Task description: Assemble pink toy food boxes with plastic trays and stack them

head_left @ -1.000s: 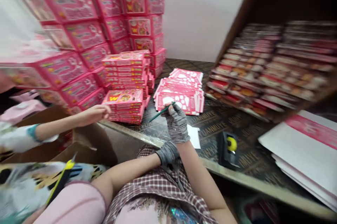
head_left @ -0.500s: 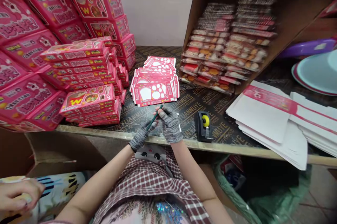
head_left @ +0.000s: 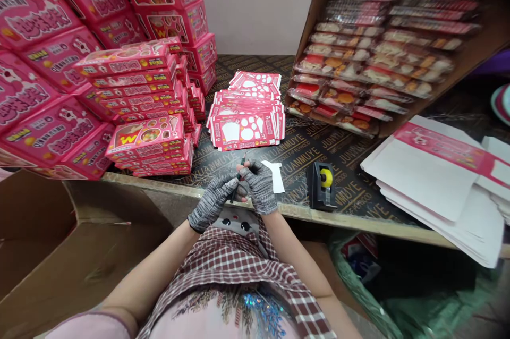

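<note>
Both hands wear grey knit gloves with bare fingertips and meet at the front edge of the work table. Between them is a slim dark green pen, tilted with its upper end away from me. My right hand pinches it near the top. The fingers of my left hand are closed around its middle and partly hide it. Beside my right hand lies a small white paper cutout. Just beyond the hands, flat pink printed cards with white cut-out shapes lie in an overlapping pile.
Pink boxes are stacked at left, with larger ones behind. A black tape dispenser stands to the right. Behind it a carton holds clear-wrapped packs. White-backed sheets overhang the table edge above a green bag.
My left hand has come up onto the pen, which now stands steeper. More of the white cutout shows. The view has shifted right, and another person's hand at lower left is out of view.
</note>
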The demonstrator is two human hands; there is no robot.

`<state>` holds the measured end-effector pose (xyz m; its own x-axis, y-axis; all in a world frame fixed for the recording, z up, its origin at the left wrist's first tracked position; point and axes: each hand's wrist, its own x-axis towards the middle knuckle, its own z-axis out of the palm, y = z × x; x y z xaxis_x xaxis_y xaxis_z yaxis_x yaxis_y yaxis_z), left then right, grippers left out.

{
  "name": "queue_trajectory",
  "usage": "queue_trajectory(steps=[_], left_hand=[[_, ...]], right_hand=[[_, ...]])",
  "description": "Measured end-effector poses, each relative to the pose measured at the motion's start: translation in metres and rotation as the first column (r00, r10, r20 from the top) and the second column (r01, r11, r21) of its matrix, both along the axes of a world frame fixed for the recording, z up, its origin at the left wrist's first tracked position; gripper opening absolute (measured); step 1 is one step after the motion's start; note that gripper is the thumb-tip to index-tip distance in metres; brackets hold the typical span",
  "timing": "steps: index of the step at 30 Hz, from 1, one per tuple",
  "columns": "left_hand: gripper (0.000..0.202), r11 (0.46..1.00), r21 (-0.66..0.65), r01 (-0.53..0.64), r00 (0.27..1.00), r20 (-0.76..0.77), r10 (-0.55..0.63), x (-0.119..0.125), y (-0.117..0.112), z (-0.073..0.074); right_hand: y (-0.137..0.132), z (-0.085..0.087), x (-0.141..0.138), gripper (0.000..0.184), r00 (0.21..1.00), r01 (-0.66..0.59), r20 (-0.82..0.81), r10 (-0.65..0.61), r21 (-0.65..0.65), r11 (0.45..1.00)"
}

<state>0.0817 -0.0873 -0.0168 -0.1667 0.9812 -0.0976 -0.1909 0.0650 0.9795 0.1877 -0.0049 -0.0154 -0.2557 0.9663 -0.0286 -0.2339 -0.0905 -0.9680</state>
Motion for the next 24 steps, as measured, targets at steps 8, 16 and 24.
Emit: queue_trajectory(steps=[8,16,24], left_hand=[[0.037,0.997,-0.066,0.032,0.984,0.178,-0.02,-0.001,0.007,-0.007],[0.041,0.951,-0.104,0.292,0.89,0.393,-0.23,0.01,0.091,-0.035],[0.022,0.897,-0.294,0.331,0.902,0.377,-0.209,0.056,0.178,-0.059]], right_hand=[[0.003,-0.01,0.01,0.027,1.0,0.018,-0.025,-0.017,0.059,0.998],[0.008,-0.001,0.198,0.024,0.54,0.764,0.109,-0.835,0.353,0.54],[-0.082,-0.031,0.296,0.036,0.026,0.916,0.241,-0.97,0.382,0.119]])
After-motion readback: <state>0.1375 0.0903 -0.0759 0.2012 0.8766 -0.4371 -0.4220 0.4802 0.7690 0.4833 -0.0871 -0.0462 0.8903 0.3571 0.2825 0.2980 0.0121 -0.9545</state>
